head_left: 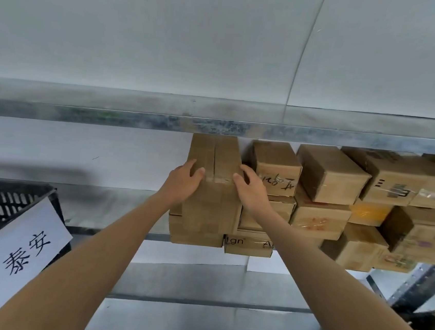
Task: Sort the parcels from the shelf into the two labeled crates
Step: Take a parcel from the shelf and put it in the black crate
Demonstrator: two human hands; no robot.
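Both hands hold the tall cardboard parcel [210, 209]. The left hand [182, 181] curls over its upper left corner and the right hand [251, 192] over its upper right corner, thumbs on the taped top seam. The parcel stands upright on the metal shelf [115, 208], resting on a flatter carton [195, 236] beneath it. More stacked cartons [330, 176] crowd just to its right, and the nearest one touches it. The black labeled crate [6, 196] sits well to its left and lower; the second crate is out of view.

The parcel looks stiff, with dry board that should not slip. Its weight cannot be told, so I would treat it as possibly heavy. Being tall, it may tip forward if pulled only by the top, so moving one hand down to its bottom edge seems safer. No address is readable on it.
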